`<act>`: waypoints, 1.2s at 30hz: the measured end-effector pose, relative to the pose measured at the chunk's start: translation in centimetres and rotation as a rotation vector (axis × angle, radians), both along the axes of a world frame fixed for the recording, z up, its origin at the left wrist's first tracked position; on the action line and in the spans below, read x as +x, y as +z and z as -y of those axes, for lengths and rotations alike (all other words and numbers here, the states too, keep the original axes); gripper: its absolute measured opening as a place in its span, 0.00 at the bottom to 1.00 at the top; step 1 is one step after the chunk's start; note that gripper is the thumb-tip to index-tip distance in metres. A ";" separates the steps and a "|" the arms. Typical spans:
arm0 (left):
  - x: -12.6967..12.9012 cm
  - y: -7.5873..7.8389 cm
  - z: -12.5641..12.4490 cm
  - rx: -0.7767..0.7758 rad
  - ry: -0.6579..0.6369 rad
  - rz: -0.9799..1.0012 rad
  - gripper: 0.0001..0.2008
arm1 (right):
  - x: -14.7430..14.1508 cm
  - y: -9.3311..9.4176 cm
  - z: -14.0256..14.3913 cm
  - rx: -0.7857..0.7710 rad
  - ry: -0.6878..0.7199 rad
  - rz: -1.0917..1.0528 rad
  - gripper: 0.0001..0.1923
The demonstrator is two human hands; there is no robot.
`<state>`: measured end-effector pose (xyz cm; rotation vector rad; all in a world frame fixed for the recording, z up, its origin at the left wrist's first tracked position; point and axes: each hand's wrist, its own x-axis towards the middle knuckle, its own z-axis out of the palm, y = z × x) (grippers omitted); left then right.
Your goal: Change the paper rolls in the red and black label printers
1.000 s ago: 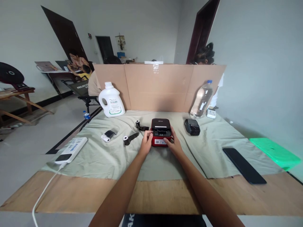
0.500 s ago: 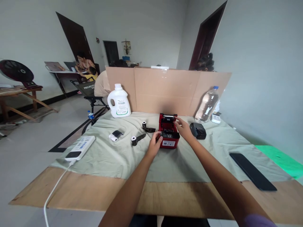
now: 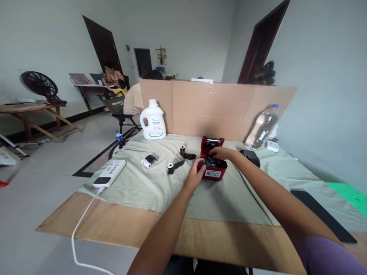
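Right fingers (image 3: pixel 213 151) moved into red printer (image 3: pixel 213 173), spread hidden, left fingers (image 3: pixel 197 163) holding its corner

Makeshift indoor workroom, bare pale walls (image 3: pixel 183 38), tiled floor (image 3: pixel 51 198), dark doors (image 3: pixel 101 47), cardboard screen (image 3: pixel 212 110) across a cloth-covered table (image 3: pixel 114 217), fan (image 3: pixel 41 84) on a wooden trestle (image 3: pixel 17 109), folding chair (image 3: pixel 111 105), people (image 3: pixel 115 76) at a desk (image 3: pixel 83 85).

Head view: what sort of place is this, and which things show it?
Probably a makeshift indoor workroom: a cardboard partition stands at the back of a cloth-draped wooden table, and a folding chair and a second table stand beyond.
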<state>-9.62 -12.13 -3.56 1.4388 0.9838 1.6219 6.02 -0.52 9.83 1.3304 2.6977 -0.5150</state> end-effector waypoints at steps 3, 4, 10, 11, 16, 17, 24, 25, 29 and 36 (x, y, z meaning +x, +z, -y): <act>0.0 -0.1 -0.1 0.004 0.010 -0.013 0.18 | -2.1 0.5 -0.5 -0.095 -0.020 0.183 0.17; 0.0 0.0 -0.1 0.004 0.012 -0.015 0.18 | -2.7 0.5 -0.6 -0.095 -0.026 0.207 0.15; 0.0 0.3 0.0 0.003 0.034 -0.035 0.16 | -2.9 1.4 0.6 0.042 -0.037 0.227 0.07; 0.0 0.3 0.1 0.000 0.035 -0.037 0.16 | -2.3 2.0 0.9 0.063 -0.025 0.207 0.06; 0.1 0.6 0.5 -0.037 0.018 -0.029 0.17 | -1.6 5.2 2.1 0.251 0.029 -0.201 0.09; 0.1 0.8 0.6 -0.037 0.016 -0.022 0.17 | -2.6 5.3 2.1 0.273 0.041 -0.289 0.12; 0.0 1.1 0.9 -0.011 -0.006 -0.017 0.16 | -18.0 0.2 1.6 0.222 0.112 -0.520 0.20; 0.0 0.9 0.6 -0.003 -0.014 -0.003 0.16 | -19.9 -0.8 1.7 0.213 0.078 -0.444 0.20; 0.4 0.3 -0.8 0.028 0.036 0.031 0.13 | -24.4 -3.8 2.4 0.149 0.012 -0.175 0.21; -0.1 1.0 0.3 0.049 -0.054 0.124 0.16 | -23.1 -2.7 2.0 0.108 0.076 -0.168 0.26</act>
